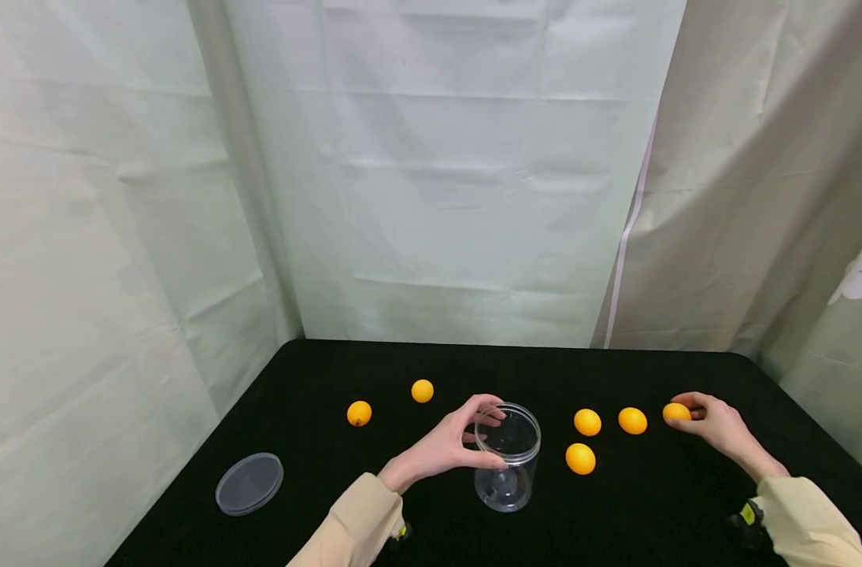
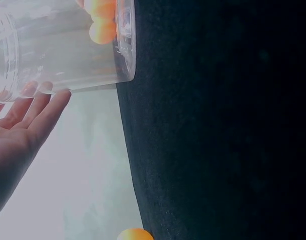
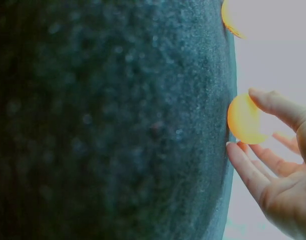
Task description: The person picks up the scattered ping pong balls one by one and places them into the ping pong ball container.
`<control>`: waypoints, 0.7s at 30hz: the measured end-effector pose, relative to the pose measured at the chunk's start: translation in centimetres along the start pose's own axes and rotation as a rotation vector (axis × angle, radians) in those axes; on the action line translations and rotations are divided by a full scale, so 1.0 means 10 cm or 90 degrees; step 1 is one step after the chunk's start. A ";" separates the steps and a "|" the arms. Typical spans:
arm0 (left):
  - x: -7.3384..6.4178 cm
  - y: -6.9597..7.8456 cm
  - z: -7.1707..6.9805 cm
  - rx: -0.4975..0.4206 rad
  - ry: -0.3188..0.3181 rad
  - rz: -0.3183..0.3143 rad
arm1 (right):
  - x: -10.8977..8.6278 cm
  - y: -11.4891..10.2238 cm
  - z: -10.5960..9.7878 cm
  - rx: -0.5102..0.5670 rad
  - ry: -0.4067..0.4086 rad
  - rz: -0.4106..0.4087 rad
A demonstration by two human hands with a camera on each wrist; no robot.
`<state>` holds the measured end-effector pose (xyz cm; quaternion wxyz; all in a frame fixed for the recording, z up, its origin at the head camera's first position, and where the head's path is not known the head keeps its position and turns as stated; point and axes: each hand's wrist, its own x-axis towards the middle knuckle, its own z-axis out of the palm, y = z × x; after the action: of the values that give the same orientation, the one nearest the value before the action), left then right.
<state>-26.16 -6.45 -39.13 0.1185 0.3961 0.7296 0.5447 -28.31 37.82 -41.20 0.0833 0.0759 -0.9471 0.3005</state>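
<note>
A clear plastic jar (image 1: 504,492) stands upright and uncapped near the middle of the black table. My left hand (image 1: 448,443) grips it near the top from the left, thumb in front and fingers round the far side. Orange balls (image 2: 102,31) show through the jar's wall in the left wrist view. Over on the right, my right hand (image 1: 717,429) holds an orange ping-pong ball (image 1: 675,413) between thumb and fingers. The thumb (image 3: 273,104) lies on one side of that ball, with the fingertips at the other, close to the tabletop.
Between jar and right hand sit three orange balls, the nearest one (image 1: 580,458) just right of the jar. Two more, one ball (image 1: 359,413) and a farther ball (image 1: 422,391), lie back left. A round clear lid (image 1: 249,484) rests front left. Pale curtains (image 1: 438,197) surround the table.
</note>
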 end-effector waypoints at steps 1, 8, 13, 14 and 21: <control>0.00 0.00 0.00 0.003 0.000 -0.002 | 0.00 0.00 0.00 0.001 0.001 0.000; 0.00 -0.01 0.01 0.000 0.001 -0.004 | -0.01 -0.01 0.00 0.008 -0.003 -0.011; 0.00 0.01 0.01 0.008 0.002 -0.001 | -0.01 -0.01 0.00 0.000 0.003 -0.011; 0.01 0.01 0.01 0.010 0.001 0.001 | -0.01 -0.01 0.00 -0.003 0.008 -0.010; 0.01 0.01 0.00 0.014 0.007 0.009 | 0.00 -0.02 0.02 -0.010 0.030 -0.021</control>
<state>-26.17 -6.34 -38.99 0.1064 0.3992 0.7334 0.5399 -28.30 37.58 -41.28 0.1110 0.0837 -0.9458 0.2936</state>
